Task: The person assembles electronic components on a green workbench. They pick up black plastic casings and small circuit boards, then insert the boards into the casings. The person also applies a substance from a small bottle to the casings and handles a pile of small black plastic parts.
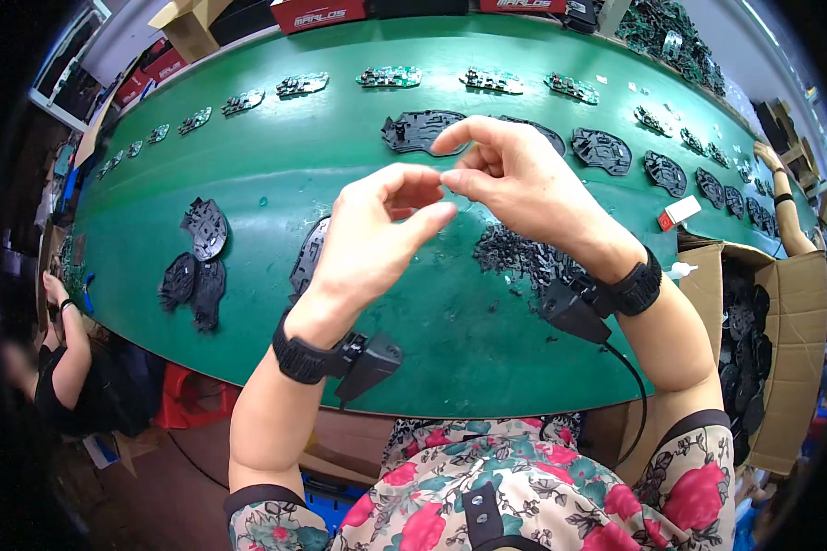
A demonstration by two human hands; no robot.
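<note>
My left hand (372,225) and my right hand (533,188) are raised over the middle of the table, their fingertips meeting or nearly so. On both, the fingers curve with a gap to the thumb, and no object shows between them. Just beyond the hands lies a black plastic shell (418,131), ribbed inside. Another black shell (549,138) is partly hidden by my right hand. A third shell (309,259) shows beside my left wrist. Small black plastic parts (515,255) are heaped under my right wrist. Each wrist wears a black strap with a small box.
Green circuit boards (389,77) form a curved row along the far side of the green table (432,358). More shells (602,151) line the right. Several black parts (207,230) lie left. A cardboard box (795,349) holds black pieces. Other people's arms (788,216) reach in at both sides.
</note>
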